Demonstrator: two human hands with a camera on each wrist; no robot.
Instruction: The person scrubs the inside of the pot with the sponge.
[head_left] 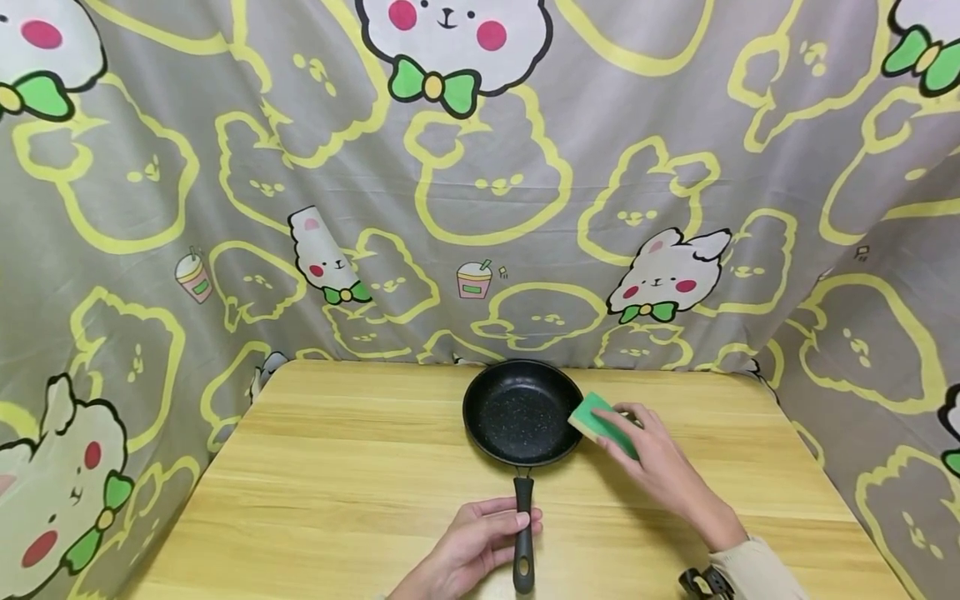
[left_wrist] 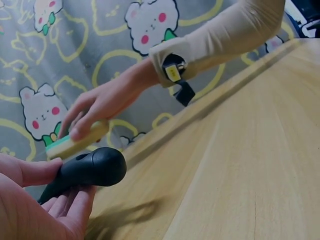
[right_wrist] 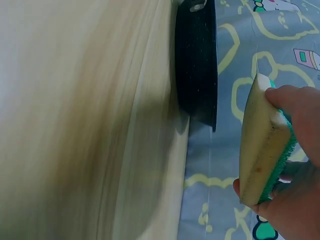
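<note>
A black frying pan [head_left: 522, 417] with a speckled inside is in the middle of the head view, its handle [head_left: 523, 533] pointing toward me. My left hand [head_left: 483, 542] grips that handle, thumb on top and fingers beneath; the left wrist view shows the handle's rounded end [left_wrist: 107, 166]. In my right hand [head_left: 660, 458] I hold a sponge [head_left: 603, 425], green on one face and yellow on the other. The sponge overlaps the pan's right rim in the head view. From the right wrist, its yellow side [right_wrist: 262, 150] shows apart from the pan wall [right_wrist: 196, 60].
Under the pan is a wood-grain table [head_left: 337, 475]. A grey curtain [head_left: 480, 208] with cartoon animals surrounds its back and both sides. A dark strapped device [head_left: 705, 583] sits on my right wrist, by the beige sleeve.
</note>
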